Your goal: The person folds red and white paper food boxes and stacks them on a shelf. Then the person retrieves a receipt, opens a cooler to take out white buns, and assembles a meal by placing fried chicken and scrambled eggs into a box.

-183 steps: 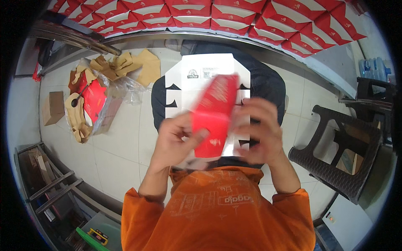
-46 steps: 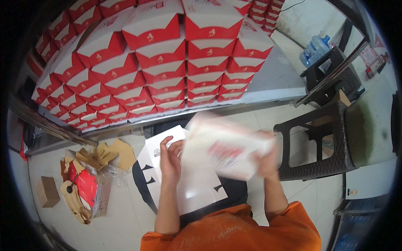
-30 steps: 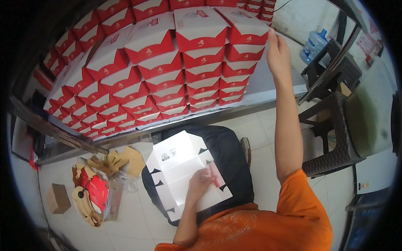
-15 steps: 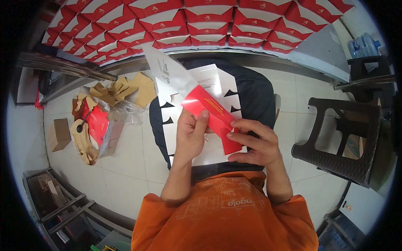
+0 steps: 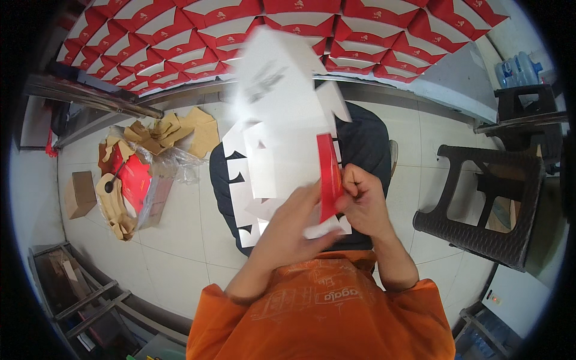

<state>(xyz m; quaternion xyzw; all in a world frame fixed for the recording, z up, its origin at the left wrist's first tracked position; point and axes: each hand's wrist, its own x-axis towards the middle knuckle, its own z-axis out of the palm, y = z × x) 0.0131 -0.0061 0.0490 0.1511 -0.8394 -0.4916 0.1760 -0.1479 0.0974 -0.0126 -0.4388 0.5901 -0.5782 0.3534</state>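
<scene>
A white and red cardboard box blank (image 5: 288,159), partly folded, stands raised over my lap, its far end smeared by motion. The red strip (image 5: 328,174) along its right side faces my right hand (image 5: 367,201). That hand is closed, its fingers curled on the strip's edge. My left hand (image 5: 291,228) is at the near edge of the blank, fingers stretched against it and thumb apart; it is slightly blurred. Beneath lie more flat white box blanks (image 5: 240,204) with notched edges, spread across my dark-clothed legs.
Rows of red and white folded boxes (image 5: 300,27) are stacked ahead. On the tiled floor at left sits a torn-open package (image 5: 138,180) of red cardboard beside brown paper (image 5: 201,129) and a small carton (image 5: 81,195). A dark plastic stool (image 5: 480,207) lies at right, near water bottles (image 5: 519,69).
The blank has turned from its slanted pose, showing its white inner side and swinging upright. My left hand has moved down to its near edge; my right hand has curled closer around the red part.
</scene>
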